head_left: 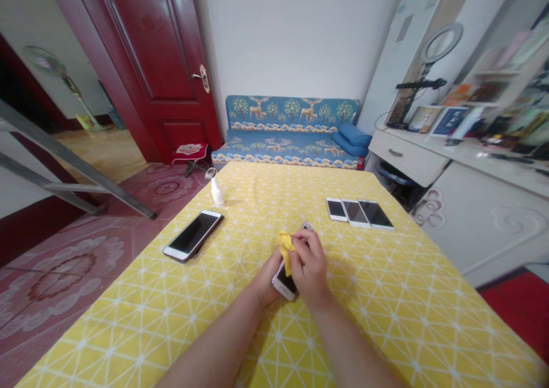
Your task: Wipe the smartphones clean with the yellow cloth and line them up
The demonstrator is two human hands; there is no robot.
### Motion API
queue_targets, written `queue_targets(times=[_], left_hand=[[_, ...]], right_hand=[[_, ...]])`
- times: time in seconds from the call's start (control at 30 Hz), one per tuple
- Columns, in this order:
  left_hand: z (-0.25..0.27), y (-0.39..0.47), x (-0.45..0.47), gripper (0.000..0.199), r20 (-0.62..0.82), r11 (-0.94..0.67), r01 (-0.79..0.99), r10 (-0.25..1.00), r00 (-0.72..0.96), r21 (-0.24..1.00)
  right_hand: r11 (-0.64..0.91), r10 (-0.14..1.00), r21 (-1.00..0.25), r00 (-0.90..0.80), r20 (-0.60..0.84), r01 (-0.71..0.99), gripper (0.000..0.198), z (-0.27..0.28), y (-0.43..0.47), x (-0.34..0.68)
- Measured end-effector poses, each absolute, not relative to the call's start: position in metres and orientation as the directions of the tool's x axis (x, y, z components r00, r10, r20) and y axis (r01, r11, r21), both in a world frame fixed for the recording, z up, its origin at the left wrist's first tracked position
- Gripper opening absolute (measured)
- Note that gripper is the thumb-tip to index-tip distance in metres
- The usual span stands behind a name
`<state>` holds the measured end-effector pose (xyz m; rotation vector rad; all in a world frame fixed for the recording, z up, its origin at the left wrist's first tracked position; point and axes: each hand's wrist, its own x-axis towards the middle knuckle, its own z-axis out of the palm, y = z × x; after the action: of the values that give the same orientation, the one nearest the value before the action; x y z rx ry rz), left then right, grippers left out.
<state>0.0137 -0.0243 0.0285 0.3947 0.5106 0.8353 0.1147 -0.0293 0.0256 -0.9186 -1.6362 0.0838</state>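
My left hand (269, 273) is closed around the side of a white-framed smartphone (285, 288), which is tilted over the table. Pinched in my right hand (309, 262) is a yellow cleaning cloth (286, 248), pressed against the phone's dark screen. My hands and the cloth cover much of the phone's middle; its lower end and a bit of its top edge show. To the left lies a larger white phone (193, 236) with a dark item partly under it. Behind that stands a small white bottle (217, 192). On the right, three white phones (355, 213) lie side by side.
The table is covered by a yellow patterned cloth (206, 325). Beyond it is a blue sofa (287, 142) with deer prints. A red stool (190, 152) stands by the red door (158, 44). A cluttered white dresser (472, 159) is at right, a metal ladder frame (72, 187) at left.
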Motion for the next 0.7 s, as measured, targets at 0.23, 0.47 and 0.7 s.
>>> queue_targets(times=[0.23,0.47,0.7], left_hand=[[0.027,-0.032,0.017,0.034,-0.106,0.556,-0.515,0.739,0.665,0.652],[0.028,-0.024,0.014,0.037,-0.313,0.649,-0.545,0.748,0.585,0.531],[0.027,-0.013,0.011,0.033,-0.33,0.584,-0.657,0.812,0.482,0.476]], right_hand=[[0.515,0.594,-0.638,0.299,0.747,0.572,0.021,0.025,-0.012,0.141],[0.548,0.655,-0.617,0.169,0.736,0.564,0.03,0.015,-0.015,0.132],[0.595,0.709,-0.606,0.01,0.705,0.527,0.031,0.015,-0.026,0.109]])
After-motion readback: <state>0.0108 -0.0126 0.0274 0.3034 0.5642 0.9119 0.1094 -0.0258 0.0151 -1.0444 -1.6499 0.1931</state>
